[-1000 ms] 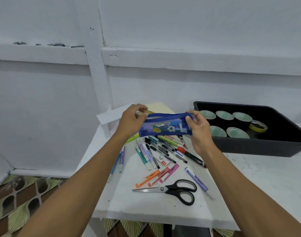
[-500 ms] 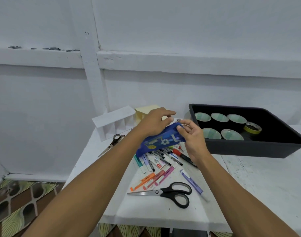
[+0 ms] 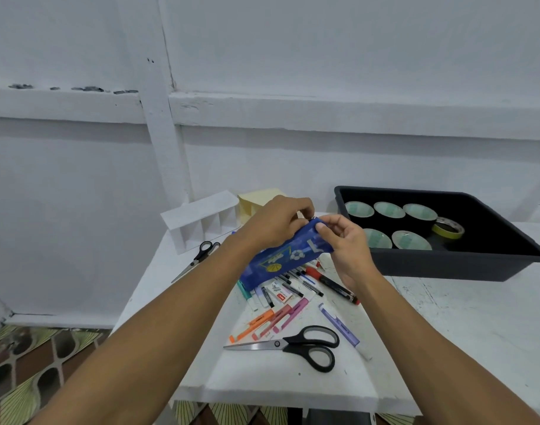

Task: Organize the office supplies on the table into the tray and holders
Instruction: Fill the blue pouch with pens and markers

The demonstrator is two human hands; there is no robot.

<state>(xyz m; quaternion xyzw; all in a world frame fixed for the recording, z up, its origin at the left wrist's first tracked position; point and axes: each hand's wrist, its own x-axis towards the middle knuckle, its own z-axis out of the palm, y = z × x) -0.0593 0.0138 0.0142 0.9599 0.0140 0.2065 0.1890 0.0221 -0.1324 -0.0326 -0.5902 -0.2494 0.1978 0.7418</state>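
- Progress, as I judge it: early; nearly all the loose supplies lie on the desk [image 3: 477,317] and none of the pens or scissors has reached a container
- The thing in hand is the blue pouch [image 3: 288,256], held tilted in the air just above the pen pile [image 3: 293,286], its upper end towards the tray
- My left hand [image 3: 277,228] is curled over the pouch's upper edge, fingertips bunched at what looks like the zip pull; my right hand [image 3: 345,243] pinches the same end from the other side; both are grasping the pouch, neither is free
- I cannot tell whether the zip is open or closed, nor what the pouch holds
- Left to sort: the pen pile, the orange and pink highlighters [image 3: 268,323], a red-and-black marker [image 3: 333,285], a purple pen [image 3: 339,326], the large scissors [image 3: 296,345] near the front edge, and the small scissors [image 3: 198,259] beside the holder
- The black tray [image 3: 446,265] sits at the right; inside are five dark rolls [image 3: 389,210] with pale tops, in two rows, and a yellow tape roll [image 3: 448,230] leaning against one of them; tape looks to be the only category already put away
- The white divided holder [image 3: 201,222] stands at the back left; no supplies show in the compartments that face me
- A pale yellow box [image 3: 259,200] sits just beside it, partly hidden by my left hand; its contents are out of my sight
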